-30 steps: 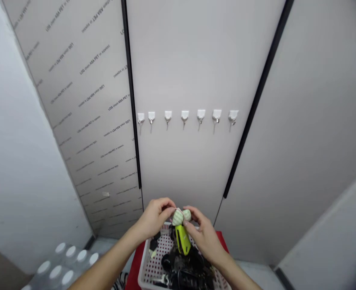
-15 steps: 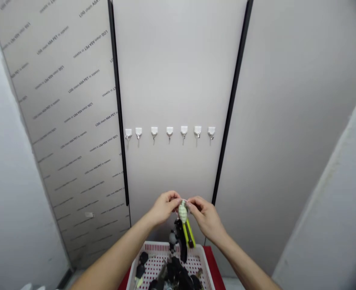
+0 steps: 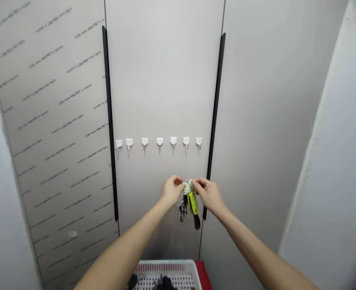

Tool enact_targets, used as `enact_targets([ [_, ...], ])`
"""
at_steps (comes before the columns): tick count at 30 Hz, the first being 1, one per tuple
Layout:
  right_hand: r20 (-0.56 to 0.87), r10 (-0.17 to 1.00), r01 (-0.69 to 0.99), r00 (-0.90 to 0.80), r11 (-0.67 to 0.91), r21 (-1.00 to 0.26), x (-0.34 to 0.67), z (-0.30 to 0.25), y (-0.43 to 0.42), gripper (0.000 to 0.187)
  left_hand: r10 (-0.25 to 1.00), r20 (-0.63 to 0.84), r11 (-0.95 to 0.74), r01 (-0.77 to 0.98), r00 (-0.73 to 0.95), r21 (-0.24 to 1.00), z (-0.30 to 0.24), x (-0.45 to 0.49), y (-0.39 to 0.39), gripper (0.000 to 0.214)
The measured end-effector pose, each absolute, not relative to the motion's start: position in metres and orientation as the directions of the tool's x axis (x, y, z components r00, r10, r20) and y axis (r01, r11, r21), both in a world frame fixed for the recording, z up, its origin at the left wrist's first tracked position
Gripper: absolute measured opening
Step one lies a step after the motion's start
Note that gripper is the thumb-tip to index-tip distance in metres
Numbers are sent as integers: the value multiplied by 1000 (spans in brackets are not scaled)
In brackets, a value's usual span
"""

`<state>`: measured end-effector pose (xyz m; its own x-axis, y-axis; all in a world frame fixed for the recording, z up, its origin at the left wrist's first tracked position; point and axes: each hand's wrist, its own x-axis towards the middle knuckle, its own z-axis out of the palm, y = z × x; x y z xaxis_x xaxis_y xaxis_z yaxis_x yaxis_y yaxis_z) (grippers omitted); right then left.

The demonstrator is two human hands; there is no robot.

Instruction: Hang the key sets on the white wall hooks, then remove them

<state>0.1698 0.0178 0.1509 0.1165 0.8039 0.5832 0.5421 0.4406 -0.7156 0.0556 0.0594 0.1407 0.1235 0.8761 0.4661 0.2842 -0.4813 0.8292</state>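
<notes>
Left hand (image 3: 172, 190): thumb and finger pinched at the top of the pale green ornament (image 3: 187, 188).
Right hand (image 3: 208, 194): pinched likewise, on the opposite side.
Hanging under it: yellow-green piece (image 3: 192, 202), dark pieces (image 3: 183, 209) (small details unclear).
Panel (image 3: 166, 80) behind: seven white hooks (image 3: 160, 141), above the hands.
White basket (image 3: 166, 262): below.

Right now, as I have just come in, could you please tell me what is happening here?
A person's left hand and right hand pinch a pale green piece, with a yellow-green piece and dark pieces hanging below it. A row of white hooks is on the panel above, and a white basket with dark items is below.
</notes>
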Motion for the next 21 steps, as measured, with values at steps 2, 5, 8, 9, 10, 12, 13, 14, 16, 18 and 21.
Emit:
enact_targets([
  [2,609,774,513,170,458,-726,179,164,30,22,842,526,-535,299,118,790,154,67,64,11],
  [5,652,722,508,230,482,-714,194,182,49,22,797,588,-599,310,140,738,171,82,68,23],
  [8,687,676,527,266,495,-691,206,196,68,22,775,610,-621,375,164,688,186,94,71,29],
  [9,693,667,531,275,496,-688,209,200,73,22,767,619,-625,410,167,664,190,97,73,30],
  [10,696,658,534,286,494,-686,212,204,78,22,757,631,-629,450,168,634,194,100,74,31],
  [12,701,643,539,308,489,-686,215,211,87,22,731,660,-633,531,170,564,201,105,76,30],
  [13,703,635,543,321,485,-686,216,214,90,22,718,674,-635,562,175,530,203,108,77,29],
  [14,705,627,547,333,481,-686,218,217,93,22,705,685,-639,584,184,500,205,109,79,29],
  [16,705,614,557,355,467,-687,219,221,97,22,685,700,-648,609,204,457,208,112,81,28],
  [18,702,607,568,372,450,-689,220,224,100,21,677,704,-653,617,215,439,209,114,82,28],
  [21,693,608,583,389,420,-696,220,222,105,20,691,688,-643,623,221,446,210,114,83,27],
])
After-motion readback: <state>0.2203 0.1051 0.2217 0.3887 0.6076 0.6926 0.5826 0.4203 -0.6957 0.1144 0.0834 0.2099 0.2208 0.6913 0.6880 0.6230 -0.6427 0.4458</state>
